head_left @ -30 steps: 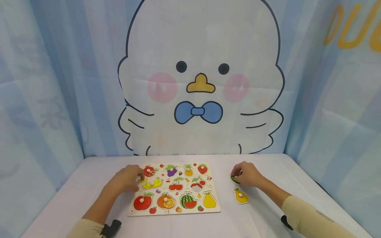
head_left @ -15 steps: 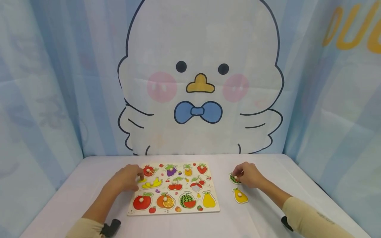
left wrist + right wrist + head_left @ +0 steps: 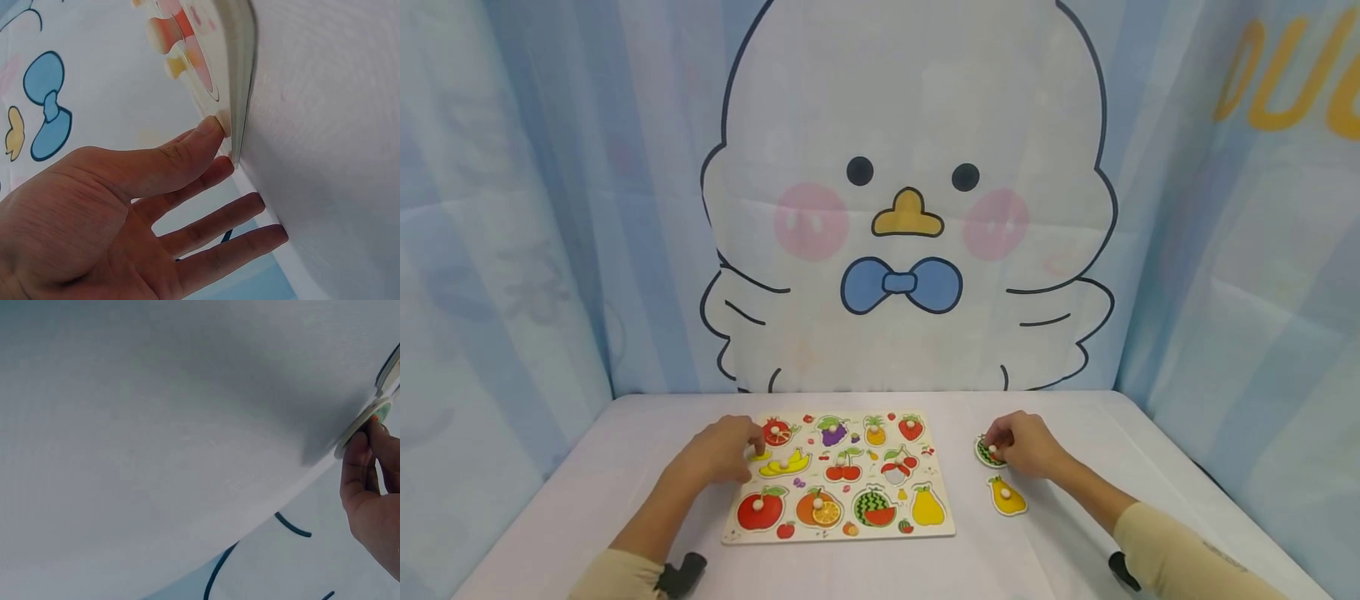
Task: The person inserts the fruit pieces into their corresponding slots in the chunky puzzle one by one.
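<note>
The wooden fruit puzzle board [image 3: 820, 537] lies flat on the table, left of centre. My left hand [image 3: 718, 450] is at its left edge; in the left wrist view the thumb and index finger of that hand [image 3: 119, 206] pinch the edge, the other fingers stretched out. Right of the board, my right hand [image 3: 1026, 446] pinches a round watermelon puzzle piece [image 3: 985, 454], its lower part showing past the fingertips. The right wrist view has that hand [image 3: 378, 481] with its fingertips on the piece [image 3: 350, 434], tilted in this view. A yellow pear piece [image 3: 1007, 497] with a knob lies just below.
Knobbed fruit pieces such as the apple [image 3: 760, 510] and orange [image 3: 818, 507] sit in the board. Knobless watermelon [image 3: 874, 506] and pear [image 3: 928, 505] pictures show at its lower right. A white cloth covers the table [image 3: 850, 575]; a printed curtain [image 3: 910, 350] hangs behind.
My right hand has shifted slightly, and more of the watermelon piece now shows beside its fingertips. The left hand and the board stay where they were.
</note>
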Available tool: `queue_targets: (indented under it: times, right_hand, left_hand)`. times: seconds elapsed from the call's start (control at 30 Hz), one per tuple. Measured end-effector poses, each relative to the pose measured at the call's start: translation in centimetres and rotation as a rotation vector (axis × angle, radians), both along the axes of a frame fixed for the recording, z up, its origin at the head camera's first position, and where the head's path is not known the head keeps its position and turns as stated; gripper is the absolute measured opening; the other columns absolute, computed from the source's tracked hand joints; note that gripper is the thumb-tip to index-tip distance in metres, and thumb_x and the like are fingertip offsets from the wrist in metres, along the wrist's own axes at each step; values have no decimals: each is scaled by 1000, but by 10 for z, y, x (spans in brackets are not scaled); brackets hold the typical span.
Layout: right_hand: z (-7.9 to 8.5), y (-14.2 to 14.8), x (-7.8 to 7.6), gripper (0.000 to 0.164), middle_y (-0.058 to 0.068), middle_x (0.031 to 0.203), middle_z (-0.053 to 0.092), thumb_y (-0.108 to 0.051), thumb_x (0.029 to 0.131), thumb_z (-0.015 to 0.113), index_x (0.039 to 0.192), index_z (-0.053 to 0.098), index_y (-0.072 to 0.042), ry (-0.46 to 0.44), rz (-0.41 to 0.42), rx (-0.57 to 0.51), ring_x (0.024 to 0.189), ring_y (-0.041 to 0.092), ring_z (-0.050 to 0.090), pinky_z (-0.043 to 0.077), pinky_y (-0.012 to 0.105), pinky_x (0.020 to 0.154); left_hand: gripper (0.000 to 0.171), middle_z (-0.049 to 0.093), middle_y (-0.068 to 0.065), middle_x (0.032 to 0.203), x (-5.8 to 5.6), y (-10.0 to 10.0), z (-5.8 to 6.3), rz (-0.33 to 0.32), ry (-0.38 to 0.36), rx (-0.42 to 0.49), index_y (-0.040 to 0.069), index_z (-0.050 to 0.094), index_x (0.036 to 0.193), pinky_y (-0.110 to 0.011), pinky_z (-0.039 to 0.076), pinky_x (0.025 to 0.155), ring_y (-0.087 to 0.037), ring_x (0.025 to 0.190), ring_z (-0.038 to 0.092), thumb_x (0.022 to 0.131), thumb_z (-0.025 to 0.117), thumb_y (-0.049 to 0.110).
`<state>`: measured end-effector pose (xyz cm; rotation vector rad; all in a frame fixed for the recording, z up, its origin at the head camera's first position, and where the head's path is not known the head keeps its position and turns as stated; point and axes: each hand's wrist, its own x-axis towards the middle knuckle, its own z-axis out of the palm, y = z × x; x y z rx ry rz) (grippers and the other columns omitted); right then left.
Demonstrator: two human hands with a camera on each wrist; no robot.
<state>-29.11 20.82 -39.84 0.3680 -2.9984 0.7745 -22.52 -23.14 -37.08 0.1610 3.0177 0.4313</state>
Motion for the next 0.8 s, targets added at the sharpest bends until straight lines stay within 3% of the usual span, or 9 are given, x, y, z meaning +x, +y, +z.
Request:
queue_targets:
  times: [0.27,0.8]
  right_hand:
    - [5,-18,8,21,-5,79,62,3,79,73,83,69,-17,5,20,-36,69,13,54,52,21,66]
    - [14,-45,28,19,-5,78,62,0,79,74,84,69,-17,-28,176,-93,70,15,54,51,21,64]
  left_hand:
    - [28,63,-6,102,0,0,1,-2,-6,2,13,68,92,-46,52,83,-23,89,53,69,83,7]
    - [29,63,-6,102,-3,0,-1,0,-13,-4,13,68,92,-46,52,84,-23,90,53,69,84,7]
